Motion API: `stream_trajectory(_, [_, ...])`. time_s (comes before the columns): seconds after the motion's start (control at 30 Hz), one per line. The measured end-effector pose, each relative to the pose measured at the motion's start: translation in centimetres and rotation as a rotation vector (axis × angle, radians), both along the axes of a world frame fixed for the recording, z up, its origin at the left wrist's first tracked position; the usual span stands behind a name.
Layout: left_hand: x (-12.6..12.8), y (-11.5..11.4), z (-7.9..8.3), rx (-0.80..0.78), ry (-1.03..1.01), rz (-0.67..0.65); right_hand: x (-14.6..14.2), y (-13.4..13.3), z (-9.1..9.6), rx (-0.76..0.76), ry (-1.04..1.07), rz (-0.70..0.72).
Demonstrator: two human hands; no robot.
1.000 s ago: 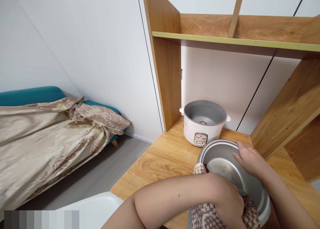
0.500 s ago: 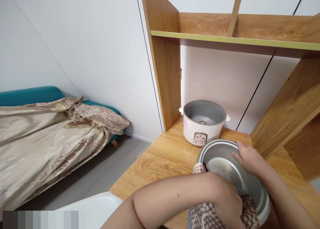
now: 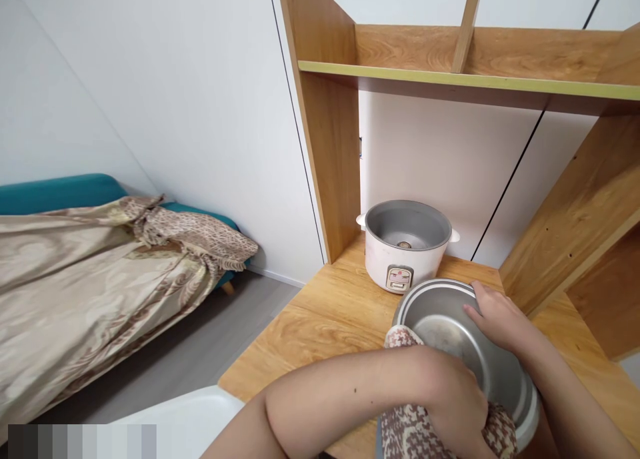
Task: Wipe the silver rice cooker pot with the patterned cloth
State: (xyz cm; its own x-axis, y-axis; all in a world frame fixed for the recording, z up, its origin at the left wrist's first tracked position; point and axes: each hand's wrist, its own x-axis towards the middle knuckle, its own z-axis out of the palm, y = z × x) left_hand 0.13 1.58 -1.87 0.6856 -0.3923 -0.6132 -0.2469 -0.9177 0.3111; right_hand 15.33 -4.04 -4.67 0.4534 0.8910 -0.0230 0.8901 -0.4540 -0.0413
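Note:
A grey metal inner pot [image 3: 445,335] is tilted with its mouth toward me at the near side of the wooden desk. My right hand [image 3: 500,315] grips its far right rim, thumb inside and fingers over the outside. Bunched under my left hand [image 3: 457,405] is a brown-and-white patterned cloth [image 3: 415,432], pressed at the pot's near side. Part of that cloth drapes over the left rim. My left fingertips are mostly hidden. Behind the pot stands a white rice cooker body [image 3: 407,255], lidless, its grey inside showing.
The wooden desk [image 3: 300,319] has side panels and a shelf [image 3: 450,79] above the cooker. At lower left is a white rounded surface [image 3: 185,409], perhaps a chair. A teal sofa [image 3: 65,193] with a beige patterned cover [image 3: 100,292] stands left, beyond grey floor.
My left hand has shifted slightly with the cloth, and the cloth's grey edge inside the pot no longer shows. My right hand, the pot and the cooker stay put.

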Motion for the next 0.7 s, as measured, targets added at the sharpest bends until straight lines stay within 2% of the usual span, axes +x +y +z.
stream_trajectory(0.1, [0.0,0.0,0.3,-0.014,-0.040,0.040,0.0,0.0,0.0,0.001,0.002,0.000])
stream_trajectory(0.27, [-0.2,0.0,1.3,-0.009,0.030,0.008,0.0,0.0,0.0,0.001,0.002,-0.002])
stream_trajectory(0.43, [-0.3,0.0,1.1,0.007,-0.062,0.040,-0.1,-0.1,0.1,0.001,0.007,-0.006])
stream_trajectory(0.7, [-0.5,0.0,1.6,0.064,0.034,0.017,0.1,-0.1,0.0,0.007,0.006,0.000])
